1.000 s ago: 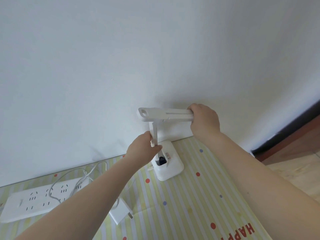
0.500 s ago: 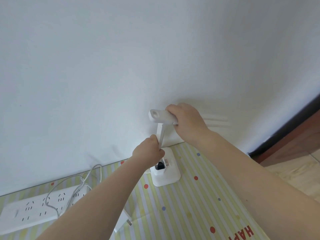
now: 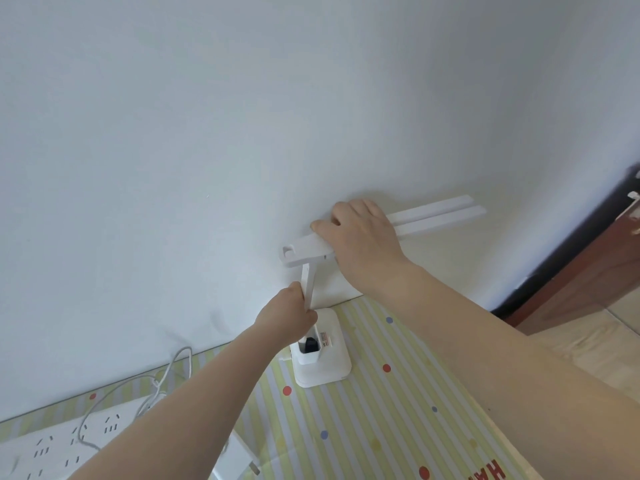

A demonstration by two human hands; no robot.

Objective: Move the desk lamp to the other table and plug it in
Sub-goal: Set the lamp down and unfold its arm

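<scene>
A white desk lamp stands with its square base [image 3: 323,367] on a striped, dotted tablecloth [image 3: 381,427], close to the white wall. My left hand [image 3: 289,315] grips the thin upright stem [image 3: 307,282] just above the base. My right hand [image 3: 362,237] holds the lamp's long head bar [image 3: 440,216], which points right along the wall and ends in two parallel slats. A white cable [image 3: 166,375] runs from the left across a white power strip [image 3: 45,448]. A white plug adapter [image 3: 239,460] lies at the bottom, partly hidden by my left forearm.
The table's right edge drops to a light wooden floor [image 3: 595,344]. A dark skirting board [image 3: 571,251] and brown woodwork [image 3: 602,271] run along the right. The wall is directly behind the lamp.
My right hand slid from the head bar's right end toward the hinge, and the bar's far end now shows stretched out to the right. My left hand stays on the stem.
</scene>
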